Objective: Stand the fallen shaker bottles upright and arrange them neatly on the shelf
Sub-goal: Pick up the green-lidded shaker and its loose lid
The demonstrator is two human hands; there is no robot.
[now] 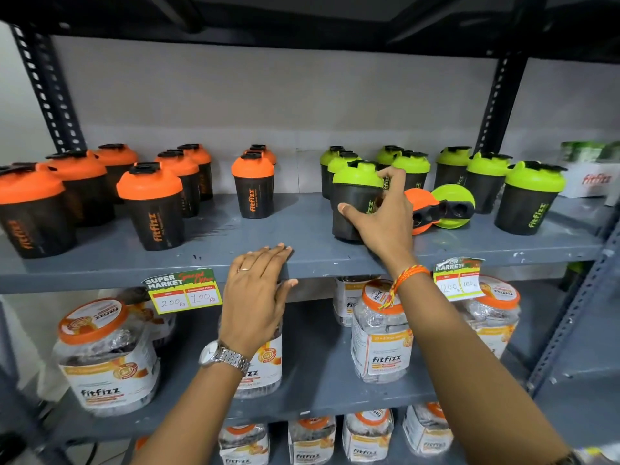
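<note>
My right hand grips a black shaker bottle with a green lid, upright near the front of the grey shelf. Just right of it lie two fallen bottles, lids toward me: one with an orange lid and one with a green lid. My left hand rests flat on the shelf's front edge, holding nothing. Several orange-lidded bottles stand upright on the left. Several green-lidded bottles stand upright on the right.
Price tags hang from the shelf's front edge. Clear jars with orange lids fill the shelf below. A white box sits at the far right. Black slotted uprights frame the shelf. A bare stretch of shelf lies between the two colour groups.
</note>
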